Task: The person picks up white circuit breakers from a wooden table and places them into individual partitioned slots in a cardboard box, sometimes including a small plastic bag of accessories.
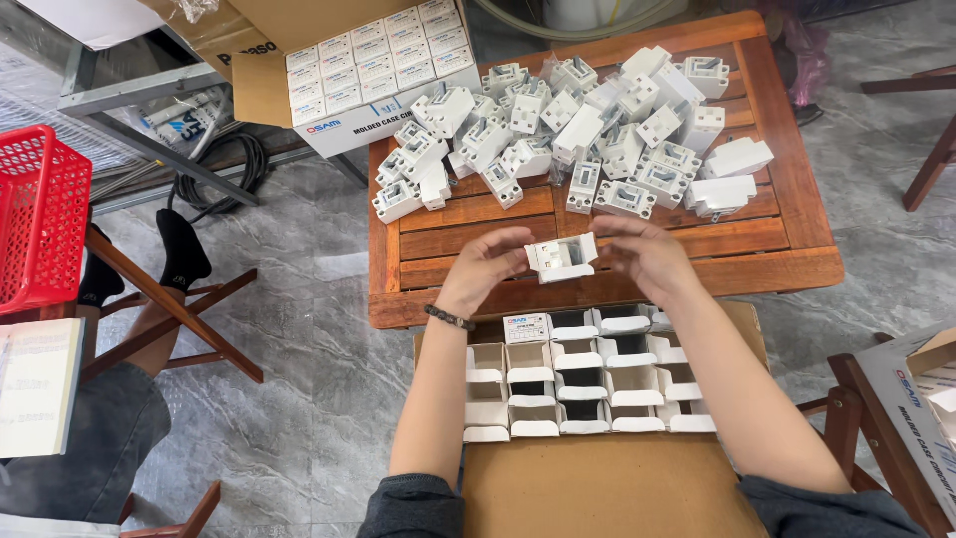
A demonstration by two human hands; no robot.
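**Small breaker held over the open cartons: a loose pinch could drop it**

Both hands are together above the near edge of the wooden worktop (pixel 597 289), each clamped on one end of a small white circuit breaker (pixel 561 257). The left hand (pixel 486 267) pinches its left side with thumb and fingertips; the right hand (pixel 645 254) grips its right side. The breaker hangs in the air, not resting on anything.

The hold is by fingertips only, so a slip would likely send the piece onto the worktop edge or down among the open white cartons (pixel 583 374) in the brown box (pixel 597 488) below. The crowded pile of loose breakers (pixel 578 134) lies just beyond the hands; a careless reach could knock some off the worktop onto the floor.
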